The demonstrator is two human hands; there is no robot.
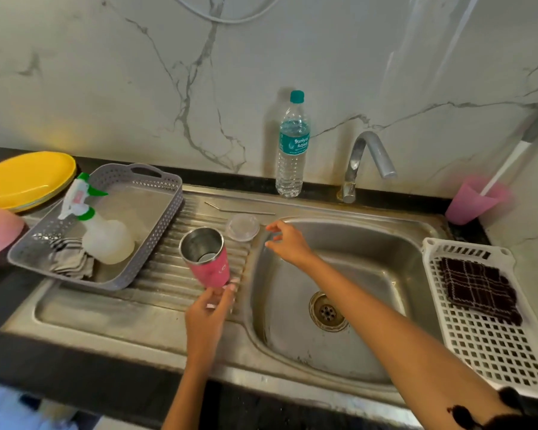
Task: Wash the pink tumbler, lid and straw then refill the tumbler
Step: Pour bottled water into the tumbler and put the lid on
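Note:
The pink tumbler (210, 262) with a steel inside stands upright and uncovered on the ribbed drainboard (162, 274). My left hand (210, 308) grips it at its base. Its clear lid (243, 227) lies flat just behind it, and the thin metal straw (239, 210) lies further back. My right hand (288, 242) hovers over the left rim of the sink basin (354, 274), just right of the lid, fingers loosely spread and holding nothing. A capped water bottle (292, 147) stands against the wall.
A tap (365, 162) stands behind the basin. A grey basket (156, 218) at left holds a spray bottle (98, 225) and a cloth. Yellow plates (25, 178) sit far left. A white tray (491, 336) with a dark cloth (479, 290) sits right, with a pink cup (472, 203) behind.

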